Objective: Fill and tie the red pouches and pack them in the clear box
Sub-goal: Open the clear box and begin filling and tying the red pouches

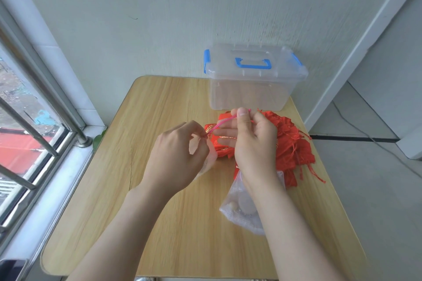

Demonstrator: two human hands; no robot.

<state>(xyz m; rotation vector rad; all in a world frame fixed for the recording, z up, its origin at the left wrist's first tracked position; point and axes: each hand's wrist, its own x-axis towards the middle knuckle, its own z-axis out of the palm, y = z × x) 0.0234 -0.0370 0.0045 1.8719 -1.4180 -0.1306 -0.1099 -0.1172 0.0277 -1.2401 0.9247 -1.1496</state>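
**Both hands pull a pink cord taut above the table**

The left hand (178, 153) pinches one end of a pink cord (222, 123) between curled fingertips, with something pale and translucent tucked under its fingers. The right hand (253, 141) pinches the other end between thumb and forefinger, slightly higher. The cord runs tight between them. The red pouches (294, 143) lie heaped on the table (159, 102) behind the right hand, just in front of the clear box (249, 91), whose lid is on. A clear plastic bag (239, 210) with pale contents lies under the right wrist.
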